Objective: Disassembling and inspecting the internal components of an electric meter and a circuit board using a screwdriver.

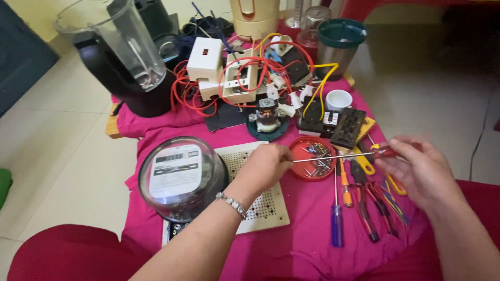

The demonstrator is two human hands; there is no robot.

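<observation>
My right hand point(423, 169) grips the red handle of a long screwdriver point(338, 156), held level above the table. My left hand point(266, 164) pinches the tip end of its metal shaft, with a beaded bracelet point(232, 204) on that wrist. Under the shaft sits a round red lid point(299, 162) holding several screws. A perforated cream board point(263, 205) lies below my left hand. Beside it stands a glass-domed electric meter point(179, 177).
More screwdrivers and pliers point(364, 200) lie on the pink cloth point(291, 244) at the right. Behind are a small motor point(268, 115), white switch boxes with red wires point(237, 78), a black switch plate point(348, 127), a white cup point(338, 99), a blender jar point(122, 49) and a steel jar point(338, 44).
</observation>
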